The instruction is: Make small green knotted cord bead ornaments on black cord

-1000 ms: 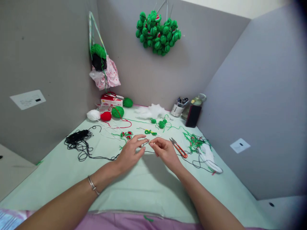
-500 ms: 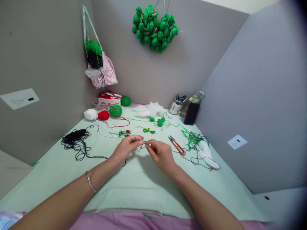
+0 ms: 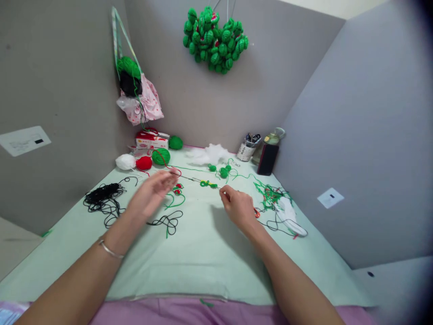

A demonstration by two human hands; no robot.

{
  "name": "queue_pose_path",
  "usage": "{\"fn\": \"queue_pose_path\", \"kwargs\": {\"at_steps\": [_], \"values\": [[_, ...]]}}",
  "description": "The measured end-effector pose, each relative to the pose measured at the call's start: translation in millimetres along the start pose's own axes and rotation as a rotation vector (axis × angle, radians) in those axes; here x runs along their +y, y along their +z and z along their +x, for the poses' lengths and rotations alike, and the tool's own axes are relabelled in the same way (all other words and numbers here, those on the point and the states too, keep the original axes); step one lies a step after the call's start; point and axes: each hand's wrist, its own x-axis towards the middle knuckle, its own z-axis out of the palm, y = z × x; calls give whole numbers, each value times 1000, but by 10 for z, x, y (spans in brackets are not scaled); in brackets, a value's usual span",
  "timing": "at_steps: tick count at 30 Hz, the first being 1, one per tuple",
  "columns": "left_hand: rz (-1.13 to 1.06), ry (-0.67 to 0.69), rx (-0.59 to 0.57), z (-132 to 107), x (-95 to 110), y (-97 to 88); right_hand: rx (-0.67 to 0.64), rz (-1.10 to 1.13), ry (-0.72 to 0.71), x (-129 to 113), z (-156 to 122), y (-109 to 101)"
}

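Right hand [image 3: 238, 205]: fingertips pinched together at yellow-handled hook [image 3: 207, 182]; whether gripping it, unclear. Left hand [image 3: 152, 192]: blurred, closure indeterminable. Green crochet piece [image 3: 204, 183]: against hook, between both hands' fingertips. Pale green tablecloth [image 3: 189, 266]: beneath fingers. Grey partition [image 3: 274, 58]: beyond them.

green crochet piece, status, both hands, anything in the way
Right hand at yellow-handled hook's end, grip unclear. Left hand blurred, hold unclear. Green crochet piece between hands. Loose black yarn beside left hand.
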Motion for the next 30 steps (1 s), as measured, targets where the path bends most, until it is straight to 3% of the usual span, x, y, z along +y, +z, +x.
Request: {"fn": "queue_pose_path", "kwargs": {"at_steps": [4, 5, 7, 9, 13, 15, 17, 21, 26, 30], "values": [[-420, 279, 241, 142, 576, -505, -144, -208, 144, 246, 134, -40], [-466, 313, 262, 161, 662, -599, -154, -222, 145, 264, 139, -49], [-472, 279, 191, 172, 706, -667, -169, -164, 95, 225, 112, -66], [-366, 240, 108, 141, 587, -550, -202, -7, -32, 100, 43, -84], [187, 58, -120, -38, 86, -3, -232, 281, -336, -201, -130, -133], [418, -20, -205, -155, -155, 225, -187, 361, -395, -283, -189, -169], [515, -129, -317, -250, -328, 344, -155, 467, -391, -301, -215, -213], [507, -313, -509, -304, -431, 350, -158, 860, -244, -217, -164, -307], [339, -370, -491, -226, -296, 266, -159, 1473, -74, -39, -39, -405], [293, -392, -511, -214, -223, 219, -227, 1761, -31, 56, -14, -475]]}}
